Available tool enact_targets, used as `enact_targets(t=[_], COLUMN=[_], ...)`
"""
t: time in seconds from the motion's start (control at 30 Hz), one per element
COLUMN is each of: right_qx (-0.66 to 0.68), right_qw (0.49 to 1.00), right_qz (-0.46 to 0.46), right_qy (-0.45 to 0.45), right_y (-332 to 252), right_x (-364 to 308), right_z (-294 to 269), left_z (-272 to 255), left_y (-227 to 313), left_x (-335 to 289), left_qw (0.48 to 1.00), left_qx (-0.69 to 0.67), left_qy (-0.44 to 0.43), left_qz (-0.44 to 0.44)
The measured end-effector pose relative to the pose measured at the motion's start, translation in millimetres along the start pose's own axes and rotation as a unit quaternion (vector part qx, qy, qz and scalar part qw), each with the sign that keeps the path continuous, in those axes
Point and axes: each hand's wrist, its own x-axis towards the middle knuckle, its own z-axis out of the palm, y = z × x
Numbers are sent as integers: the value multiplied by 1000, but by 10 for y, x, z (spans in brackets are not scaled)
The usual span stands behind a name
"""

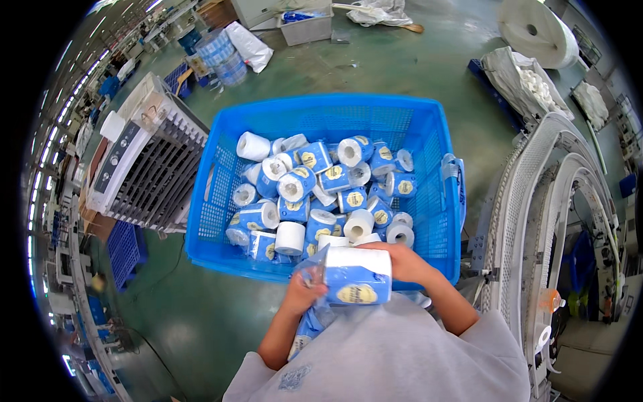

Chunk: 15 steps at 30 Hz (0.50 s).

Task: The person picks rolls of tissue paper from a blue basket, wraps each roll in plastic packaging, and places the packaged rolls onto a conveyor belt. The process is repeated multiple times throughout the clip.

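Close to my body, over the near rim of a blue plastic basket [321, 102], I hold a toilet paper roll [358, 260]. Its upper part shows bare white, while a blue printed plastic wrapper [375, 283] covers the lower part. My right hand [406, 265] grips the roll from its right side. At the roll's left end, my left hand [305, 292] is closed on the loose, clear part of the wrapper. More blue plastic [308, 329] hangs below that hand. Inside the basket lies a heap of rolls, some in blue wrappers [297, 184], others bare white [290, 238].
An air cooler [151, 161] stands left of the basket, with a blue pallet [125, 251] beside it. Curved metal conveyor tracks [509, 221] rise close on the right. Farther off are a huge paper reel [536, 32], a white sack [519, 80] and a grey bin [307, 30].
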Motion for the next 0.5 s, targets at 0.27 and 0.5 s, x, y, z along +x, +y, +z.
enact_targets(t=[0.27,0.5], right_qx=[200,600], right_qw=[975,745], right_qz=[83,273], right_qy=[-49,103], right_y=[108,398], right_x=[77,10], right_z=[141,711], left_z=[-33,-35], left_y=[105,301], left_x=[-115,-149], left_qw=[982,974], left_qx=[-187,82], left_qy=[1,47], left_qz=[-33,207])
